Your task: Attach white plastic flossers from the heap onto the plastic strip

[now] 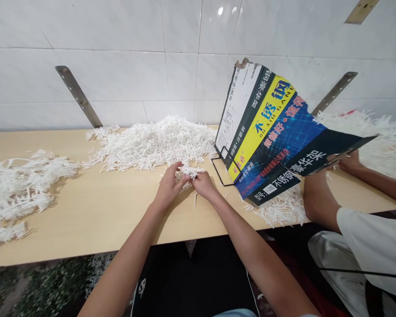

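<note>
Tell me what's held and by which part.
The left hand and right hand hold a bunch of thin white strips between them; the grip's exact place along the strips is hidden.

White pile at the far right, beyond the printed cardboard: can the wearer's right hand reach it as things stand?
Probably not directly: the printed cardboard stands between the right hand and that white pile, and the hand is occupied with small white strips.
</note>
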`<state>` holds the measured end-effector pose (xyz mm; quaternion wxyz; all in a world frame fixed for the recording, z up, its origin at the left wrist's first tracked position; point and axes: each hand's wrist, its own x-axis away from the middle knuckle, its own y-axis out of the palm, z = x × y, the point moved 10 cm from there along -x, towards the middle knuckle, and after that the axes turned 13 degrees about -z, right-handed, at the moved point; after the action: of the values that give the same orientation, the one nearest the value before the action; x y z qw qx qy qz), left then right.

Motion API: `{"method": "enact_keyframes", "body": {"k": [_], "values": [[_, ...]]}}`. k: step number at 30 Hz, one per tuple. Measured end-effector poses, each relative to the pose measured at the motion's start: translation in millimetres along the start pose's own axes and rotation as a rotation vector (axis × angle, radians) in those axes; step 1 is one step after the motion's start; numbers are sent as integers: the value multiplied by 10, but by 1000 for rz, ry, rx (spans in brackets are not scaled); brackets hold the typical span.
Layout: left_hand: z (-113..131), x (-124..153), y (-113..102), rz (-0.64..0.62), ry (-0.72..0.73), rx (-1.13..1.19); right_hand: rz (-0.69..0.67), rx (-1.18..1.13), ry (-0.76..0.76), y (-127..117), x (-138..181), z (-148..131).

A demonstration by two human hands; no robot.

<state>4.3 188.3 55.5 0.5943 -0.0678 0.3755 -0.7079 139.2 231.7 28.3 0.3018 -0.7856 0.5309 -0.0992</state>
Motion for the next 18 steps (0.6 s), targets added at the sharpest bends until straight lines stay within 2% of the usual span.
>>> {"method": "enact_keyframes", "body": {"k": [4, 8, 12, 18], "values": [[113, 14, -14, -7, 117, 11, -108, 247, -29, 139, 9, -121], [165, 66, -99, 88, 139, -36, -122, 303, -22, 154, 15, -146], [179, 173, -185, 215, 114, -61, -144, 257, -106, 211, 10, -259], [223, 330, -378, 407, 83, -12, -173, 55, -256, 332, 12, -453]]}}
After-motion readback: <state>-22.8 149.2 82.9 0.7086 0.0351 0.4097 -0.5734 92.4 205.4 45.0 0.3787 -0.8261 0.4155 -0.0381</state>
